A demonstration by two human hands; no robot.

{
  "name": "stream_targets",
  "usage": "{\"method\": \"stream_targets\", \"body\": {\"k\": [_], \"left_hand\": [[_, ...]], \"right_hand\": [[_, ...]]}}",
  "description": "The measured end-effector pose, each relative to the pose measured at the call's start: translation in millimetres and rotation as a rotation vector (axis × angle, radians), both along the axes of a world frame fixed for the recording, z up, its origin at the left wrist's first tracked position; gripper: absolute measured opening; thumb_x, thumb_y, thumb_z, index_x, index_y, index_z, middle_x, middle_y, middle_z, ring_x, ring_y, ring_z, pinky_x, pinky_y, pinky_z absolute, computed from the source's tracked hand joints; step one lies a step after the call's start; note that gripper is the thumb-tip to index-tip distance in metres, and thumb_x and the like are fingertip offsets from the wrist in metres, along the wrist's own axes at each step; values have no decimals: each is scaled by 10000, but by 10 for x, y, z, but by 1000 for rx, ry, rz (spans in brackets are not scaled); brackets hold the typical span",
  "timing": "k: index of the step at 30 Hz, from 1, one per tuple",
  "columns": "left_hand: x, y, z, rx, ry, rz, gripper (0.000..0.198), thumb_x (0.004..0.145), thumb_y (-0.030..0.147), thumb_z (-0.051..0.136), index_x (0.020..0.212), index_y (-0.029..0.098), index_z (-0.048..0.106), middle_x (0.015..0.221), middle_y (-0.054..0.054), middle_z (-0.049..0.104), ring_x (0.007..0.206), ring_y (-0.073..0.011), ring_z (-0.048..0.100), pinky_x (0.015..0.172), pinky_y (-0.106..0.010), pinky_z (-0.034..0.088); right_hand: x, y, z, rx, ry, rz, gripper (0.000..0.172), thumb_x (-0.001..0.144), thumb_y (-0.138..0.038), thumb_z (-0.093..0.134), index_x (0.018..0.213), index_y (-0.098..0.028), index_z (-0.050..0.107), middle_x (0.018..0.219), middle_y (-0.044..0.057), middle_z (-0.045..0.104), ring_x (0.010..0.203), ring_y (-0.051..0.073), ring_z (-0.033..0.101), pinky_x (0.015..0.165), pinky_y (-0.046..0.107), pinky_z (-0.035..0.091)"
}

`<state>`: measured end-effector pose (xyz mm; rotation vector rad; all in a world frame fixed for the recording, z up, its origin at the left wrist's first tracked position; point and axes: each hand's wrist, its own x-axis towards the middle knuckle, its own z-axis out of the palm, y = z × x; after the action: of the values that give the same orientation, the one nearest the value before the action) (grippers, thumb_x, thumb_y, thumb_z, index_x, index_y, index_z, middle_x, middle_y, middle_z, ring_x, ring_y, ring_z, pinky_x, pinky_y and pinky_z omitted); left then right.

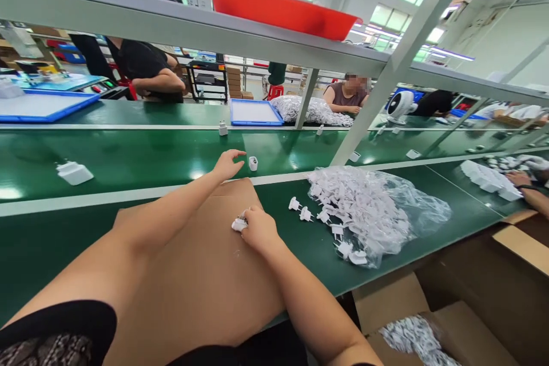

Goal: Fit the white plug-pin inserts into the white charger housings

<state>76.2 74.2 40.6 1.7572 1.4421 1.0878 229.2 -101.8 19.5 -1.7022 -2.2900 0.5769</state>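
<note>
My left hand (229,164) is stretched over the green conveyor belt with its fingers extended, holding nothing. Just right of its fingertips, a small gap away, stands a white charger housing (253,164) with a dark opening on its side. Over the brown cardboard sheet (201,257), my right hand (260,230) is closed on a white plug piece (239,224); the fingers partly cover it, so I cannot tell if it is more than one. To the right, several loose white plug pieces (306,214) lie beside a clear plastic bag (369,206) full of them.
White chargers (74,172) stand spaced along the belt (180,154). A slanted metal post (364,120) rises near the bag. Overhead, a shelf holds a red tray (278,8). At lower right, an open carton (390,297) contains more white pieces. A co-worker's hand (518,178) is at far right.
</note>
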Motion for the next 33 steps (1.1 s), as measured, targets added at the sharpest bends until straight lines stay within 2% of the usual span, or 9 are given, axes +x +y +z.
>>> {"method": "stream_targets", "body": {"k": [4, 6, 9, 11, 14, 19, 25, 30, 33], "left_hand": [[129, 270, -25, 71, 237, -161, 595, 621, 103, 676, 1206, 210, 695, 1498, -78, 460, 1436, -362, 290, 1221, -476, 197], [142, 355, -76, 84, 427, -251, 574, 632, 119, 672, 1196, 224, 700, 1511, -73, 445, 1408, -356, 353, 1196, -444, 265], [101, 395, -130, 78, 545, -274, 400, 684, 185, 656, 1076, 195, 735, 1333, -119, 585, 1176, -317, 582, 1055, -370, 437], [37, 329, -127, 91, 540, -233, 331, 718, 245, 654, 1032, 184, 737, 1204, -129, 630, 1040, -305, 635, 969, -363, 484], [-99, 38, -88, 154, 529, -194, 340, 799, 353, 623, 1095, 211, 711, 1217, -102, 622, 1019, -279, 631, 936, -345, 484], [-369, -882, -113, 143, 349, -207, 400, 827, 498, 627, 1112, 230, 708, 1055, -67, 704, 934, -266, 631, 833, -331, 489], [-475, -1902, -303, -33, 233, -172, 371, 769, 523, 710, 1009, 243, 744, 915, -47, 703, 818, -249, 625, 733, -322, 476], [-491, -2104, -490, 106, 138, -89, 434, 769, 531, 728, 1072, 221, 719, 1024, -82, 699, 1050, -301, 567, 947, -392, 448], [-499, -2063, -573, 89, 16, -126, 432, 759, 552, 730, 1021, 209, 724, 967, -75, 700, 979, -279, 583, 897, -376, 463]], "right_hand": [[2, 111, -30, 100, 444, -155, 183, 784, -208, 653, 953, -225, 722, 963, 23, 661, 817, 151, 610, 656, 242, 416], [12, 189, -16, 47, 853, -304, 177, 820, -327, 647, 933, -204, 706, 883, 19, 659, 726, 130, 597, 627, 235, 435], [45, 281, 29, -200, 1319, -459, 314, 763, -484, 670, 854, -185, 654, 731, 6, 628, 576, 112, 557, 476, 217, 375], [74, 310, 60, -264, 1420, -494, 363, 706, -522, 691, 825, -188, 618, 708, 2, 612, 543, 102, 542, 427, 202, 326], [105, 309, 95, -227, 1466, -511, 399, 663, -541, 699, 830, -193, 599, 690, -10, 594, 520, 90, 533, 404, 189, 304], [104, 253, 92, -162, 1374, -440, 459, 649, -543, 728, 913, -171, 669, 662, -14, 603, 494, 103, 534, 391, 205, 315], [86, 110, -21, 148, 812, -194, 299, 784, -374, 707, 1039, -221, 737, 955, 43, 679, 763, 149, 615, 683, 271, 500], [43, -54, 8, 291, 493, 68, 217, 855, -213, 607, 1033, -223, 731, 1091, 63, 636, 940, 164, 626, 757, 257, 494], [-5, -120, 14, 277, 365, 186, 331, 850, -133, 565, 1138, -230, 696, 1053, 42, 647, 932, 156, 628, 772, 243, 485]]}}
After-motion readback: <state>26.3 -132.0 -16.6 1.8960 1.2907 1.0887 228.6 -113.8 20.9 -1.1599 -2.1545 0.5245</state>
